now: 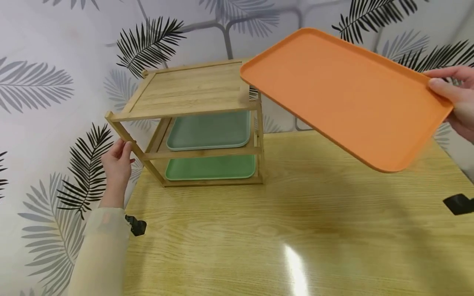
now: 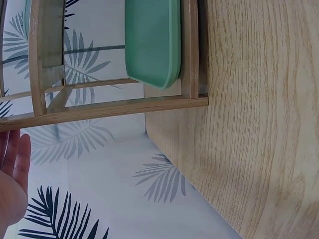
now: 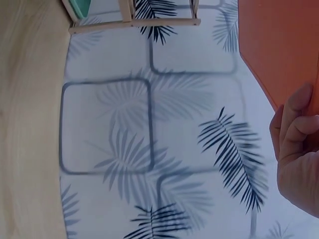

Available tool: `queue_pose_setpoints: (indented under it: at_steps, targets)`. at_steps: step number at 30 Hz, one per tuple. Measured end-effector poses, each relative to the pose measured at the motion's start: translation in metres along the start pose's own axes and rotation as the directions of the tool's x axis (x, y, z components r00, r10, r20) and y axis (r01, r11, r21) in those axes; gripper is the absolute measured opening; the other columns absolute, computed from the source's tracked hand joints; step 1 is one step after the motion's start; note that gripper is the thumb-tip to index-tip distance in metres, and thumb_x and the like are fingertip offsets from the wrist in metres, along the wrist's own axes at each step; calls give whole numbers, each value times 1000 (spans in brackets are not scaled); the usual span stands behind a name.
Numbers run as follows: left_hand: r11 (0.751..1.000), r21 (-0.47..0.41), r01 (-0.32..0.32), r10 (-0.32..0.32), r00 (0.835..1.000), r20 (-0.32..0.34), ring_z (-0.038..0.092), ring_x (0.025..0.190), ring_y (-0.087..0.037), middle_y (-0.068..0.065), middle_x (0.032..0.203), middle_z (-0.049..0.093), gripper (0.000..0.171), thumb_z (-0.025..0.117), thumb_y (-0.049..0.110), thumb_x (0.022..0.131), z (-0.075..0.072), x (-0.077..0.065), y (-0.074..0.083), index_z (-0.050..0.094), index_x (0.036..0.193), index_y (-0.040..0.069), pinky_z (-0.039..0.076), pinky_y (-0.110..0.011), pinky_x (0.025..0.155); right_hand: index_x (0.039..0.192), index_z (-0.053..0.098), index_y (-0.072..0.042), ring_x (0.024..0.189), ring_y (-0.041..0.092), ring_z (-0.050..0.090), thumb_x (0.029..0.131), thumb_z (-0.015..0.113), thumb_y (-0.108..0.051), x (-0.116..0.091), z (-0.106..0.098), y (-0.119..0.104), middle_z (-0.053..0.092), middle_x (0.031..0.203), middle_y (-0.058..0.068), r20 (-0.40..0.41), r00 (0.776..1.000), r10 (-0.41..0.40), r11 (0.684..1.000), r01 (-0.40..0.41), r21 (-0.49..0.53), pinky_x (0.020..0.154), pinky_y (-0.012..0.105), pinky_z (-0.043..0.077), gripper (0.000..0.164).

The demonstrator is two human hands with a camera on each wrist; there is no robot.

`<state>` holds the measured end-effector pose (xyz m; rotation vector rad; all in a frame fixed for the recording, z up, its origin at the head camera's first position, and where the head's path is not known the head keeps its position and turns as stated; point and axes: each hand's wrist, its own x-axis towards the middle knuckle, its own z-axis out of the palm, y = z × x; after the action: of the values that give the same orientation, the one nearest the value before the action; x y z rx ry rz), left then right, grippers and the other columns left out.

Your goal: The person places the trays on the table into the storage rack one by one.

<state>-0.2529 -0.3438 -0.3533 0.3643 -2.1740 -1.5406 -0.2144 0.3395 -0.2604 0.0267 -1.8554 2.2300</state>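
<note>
My right hand [image 1: 461, 98] pinches an orange rectangular tray [image 1: 344, 94] by its right corner, thumb on top and fingers below. The tray hangs tilted in the air, right of a three-level wooden rack [image 1: 200, 88]. At the rack's front left post, my left hand [image 1: 117, 162] grips the wood with thumb and fingers. A grey-green tray [image 1: 211, 129] lies on the rack's middle level, and a brighter green tray [image 1: 211, 167] on its bottom level. The left wrist view shows the left fingers [image 2: 21, 154] against the post. Curled right fingers [image 3: 296, 112] hold the orange tray's edge in the right wrist view.
The rack stands at the back left of a wood-grain table [image 1: 229, 234]. Behind and to the left is a pale wall covering [image 1: 33, 135] with leaf prints. A black wrist camera mount [image 1: 136, 225] sits by the left sleeve [image 1: 101, 255].
</note>
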Motion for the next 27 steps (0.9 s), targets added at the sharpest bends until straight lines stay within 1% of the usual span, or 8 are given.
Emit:
queue_pose_setpoints:
  at_steps: [2, 6, 10, 14, 17, 19, 23, 27]
  targets:
    - [1000, 1, 3, -3, 1000, 3, 60, 94, -4, 4, 114, 67, 39, 59, 24, 98, 0, 0, 0, 59, 136, 16, 48, -13, 63, 103, 66, -14, 61, 10, 69, 96, 58, -13, 6, 16, -7, 67, 84, -5, 3, 1000, 22, 998, -22, -67, 45, 23, 52, 11]
    - [999, 32, -29, 29, 1000, 1, 60, 93, -2, 7, 110, 68, 39, 59, 24, 98, 0, 0, -2, 59, 136, 14, 49, -14, 64, 109, 64, -14, 60, 10, 67, 95, 59, -18, 19, 44, -15, 65, 88, -4, 33, 998, 47, 982, -40, -185, 40, 20, 47, 15]
    - [998, 41, -39, 39, 999, 0, 60, 93, -1, 4, 114, 67, 39, 58, 24, 98, 0, 1, -3, 58, 137, 15, 49, -14, 64, 109, 66, -11, 59, 16, 66, 93, 63, -17, 35, 75, -19, 67, 89, 1, 122, 988, 92, 986, -73, -152, 37, 24, 41, 17]
    - [999, 26, -30, 31, 1000, -6, 60, 94, -3, 0, 118, 67, 40, 59, 24, 98, 0, -1, -3, 58, 137, 15, 49, -13, 64, 109, 64, -7, 66, 18, 69, 94, 64, -15, 47, 107, -19, 65, 94, 5, 218, 968, 123, 983, -89, -159, 49, 23, 53, 17]
    - [1000, 13, -26, 26, 1000, -9, 60, 94, -3, 1, 116, 67, 39, 59, 24, 98, 0, -1, -4, 59, 136, 16, 49, -13, 64, 111, 61, -4, 69, 17, 70, 96, 61, -15, 52, 129, -15, 63, 96, 6, 253, 959, 126, 976, -73, -207, 55, 25, 56, 19]
    - [999, 19, -30, 30, 999, -10, 60, 94, -3, 2, 115, 67, 38, 59, 24, 98, 1, -2, -4, 59, 135, 16, 49, -13, 64, 111, 60, -4, 66, 16, 69, 97, 60, -14, 55, 142, -12, 63, 94, 5, 253, 958, 132, 968, -70, -240, 52, 23, 54, 18]
    - [999, 20, -40, 41, 999, -14, 60, 93, -3, 4, 112, 67, 37, 59, 23, 98, 1, -2, -4, 60, 135, 16, 49, -13, 64, 110, 62, -3, 55, 15, 62, 98, 58, -13, 61, 163, -4, 65, 88, 5, 239, 959, 151, 965, -90, -248, 41, 20, 43, 16]
    - [999, 14, -45, 45, 999, -21, 61, 93, -3, 7, 109, 67, 37, 60, 23, 98, 2, -2, -4, 61, 134, 16, 49, -14, 63, 112, 61, -2, 51, 14, 57, 99, 57, -13, 66, 180, 4, 64, 87, 5, 221, 960, 169, 963, -114, -242, 40, 21, 38, 18]
